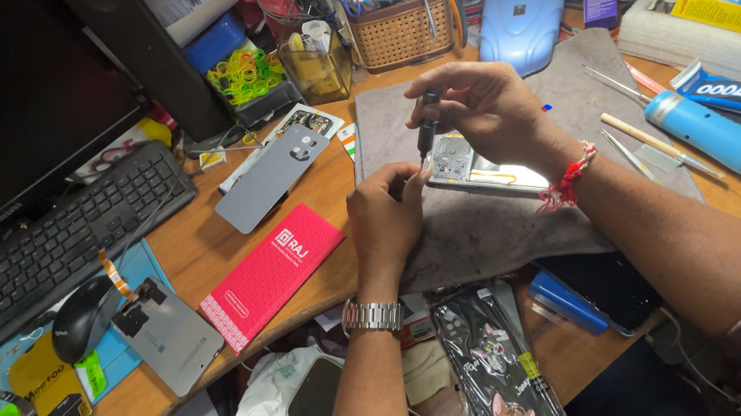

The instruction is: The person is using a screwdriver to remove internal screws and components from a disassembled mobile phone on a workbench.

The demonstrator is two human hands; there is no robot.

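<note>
An opened phone (476, 171) lies on a grey work mat (496, 226) in the middle of the desk, its insides facing up. My right hand (486, 111) holds a small dark screwdriver (425, 127) upright, its tip down on the phone's upper left corner. My left hand (389, 215) rests on the mat at the phone's left edge, fingers curled against it. A metal watch is on my left wrist and a red thread on my right.
A grey phone back cover (272, 177), a red flat box (273, 274), a keyboard (34, 259) and a mouse (83, 317) lie to the left. A blue tube (715, 135), tweezers (618, 83), a lamp base (521, 14) and a wicker tool basket (402, 30) stand right and behind. Phones in cases (497, 363) lie near the front edge.
</note>
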